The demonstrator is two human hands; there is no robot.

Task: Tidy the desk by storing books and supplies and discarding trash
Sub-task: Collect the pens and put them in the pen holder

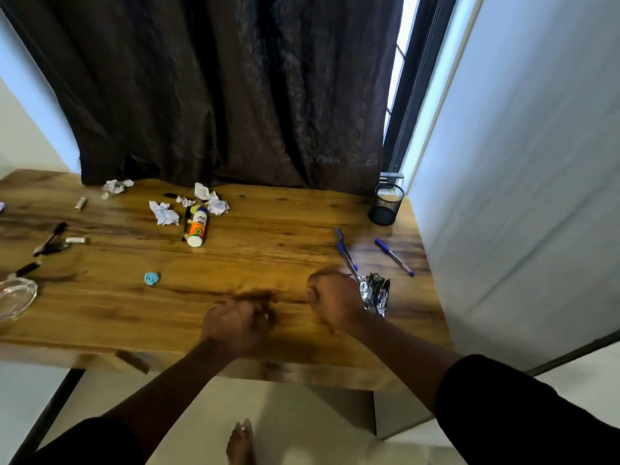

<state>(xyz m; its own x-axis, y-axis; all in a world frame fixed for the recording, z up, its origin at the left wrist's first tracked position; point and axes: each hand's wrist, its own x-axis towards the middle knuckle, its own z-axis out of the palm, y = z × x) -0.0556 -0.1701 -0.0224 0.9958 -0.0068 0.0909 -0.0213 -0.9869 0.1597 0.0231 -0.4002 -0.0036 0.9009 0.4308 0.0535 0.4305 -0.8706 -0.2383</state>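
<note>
The right hand (335, 302), fingers curled with no clear grip showing, is hovering just beside the crumpled foil wrapper (375, 294) near the surface's right edge, its length running front-to-back, while the curled, seemingly empty left hand (236, 325) is lying farther off.

Streaked golden-brown wooden desk (268, 236) under a dark brown curtain (218, 88). White crumpled papers (164, 213) at eleven o'clock; blue pens (394, 256), black mesh cup (385, 204) at two. Silver foil wrapper (375, 295) glints at three.
</note>
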